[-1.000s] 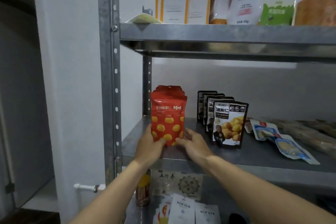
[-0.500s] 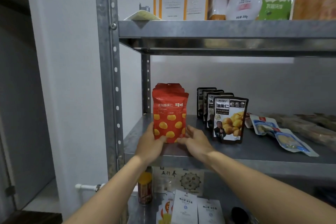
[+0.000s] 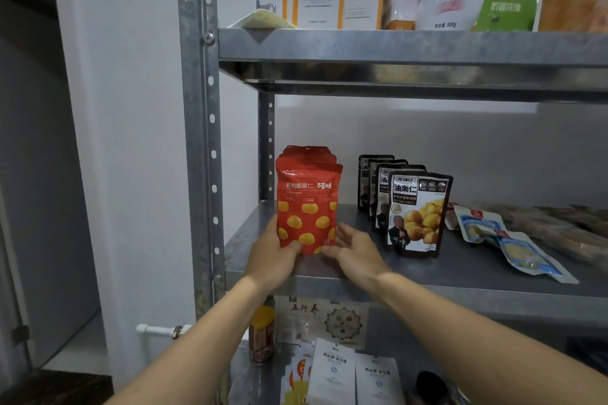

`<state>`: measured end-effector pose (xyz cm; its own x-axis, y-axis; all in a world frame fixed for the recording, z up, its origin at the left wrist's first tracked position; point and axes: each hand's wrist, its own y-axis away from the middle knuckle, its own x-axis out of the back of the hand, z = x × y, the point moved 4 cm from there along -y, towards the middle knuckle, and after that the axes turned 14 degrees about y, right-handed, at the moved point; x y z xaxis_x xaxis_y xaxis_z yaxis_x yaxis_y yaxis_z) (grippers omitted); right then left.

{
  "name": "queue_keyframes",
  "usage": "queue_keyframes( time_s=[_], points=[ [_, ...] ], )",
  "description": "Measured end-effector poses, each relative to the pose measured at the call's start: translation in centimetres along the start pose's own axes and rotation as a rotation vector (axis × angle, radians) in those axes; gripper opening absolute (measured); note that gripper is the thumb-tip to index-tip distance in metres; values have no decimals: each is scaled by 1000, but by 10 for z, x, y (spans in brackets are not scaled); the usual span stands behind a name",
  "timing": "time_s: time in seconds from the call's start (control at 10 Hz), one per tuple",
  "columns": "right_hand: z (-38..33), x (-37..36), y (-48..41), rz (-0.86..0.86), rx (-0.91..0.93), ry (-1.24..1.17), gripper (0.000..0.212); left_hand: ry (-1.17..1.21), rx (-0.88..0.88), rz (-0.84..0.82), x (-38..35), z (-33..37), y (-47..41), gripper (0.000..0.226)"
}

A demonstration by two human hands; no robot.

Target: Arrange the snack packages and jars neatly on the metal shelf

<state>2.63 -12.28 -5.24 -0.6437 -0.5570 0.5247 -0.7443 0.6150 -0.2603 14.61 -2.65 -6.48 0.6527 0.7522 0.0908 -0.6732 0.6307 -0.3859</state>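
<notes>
Red chestnut pouch upright on metal shelf, left of black chestnut pouches; left hand pinches its lower edge, right hand fingers spread loose against its base; uneven release could tip the soft pouch forward.

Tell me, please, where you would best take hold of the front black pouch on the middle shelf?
Probably pinch the front black pouch by its flat top edge, coming from the front and above: it stands upright, matching pouches crowd close behind, and the top stands free.
</notes>
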Motion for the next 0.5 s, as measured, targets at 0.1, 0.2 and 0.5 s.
queue_keyframes(
  time_s=[0.1,0.2,0.5],
  points=[
    [1,1,-1,7,-7,6,60,-9,-11,7,0,0,-1,49],
    [2,2,-2,18,-17,19,62,-21,-9,4,0,-2,-2,49],
    [4,10,-1,185,-8,143,61,-160,-156,217,8,1,7,35]
  ],
)
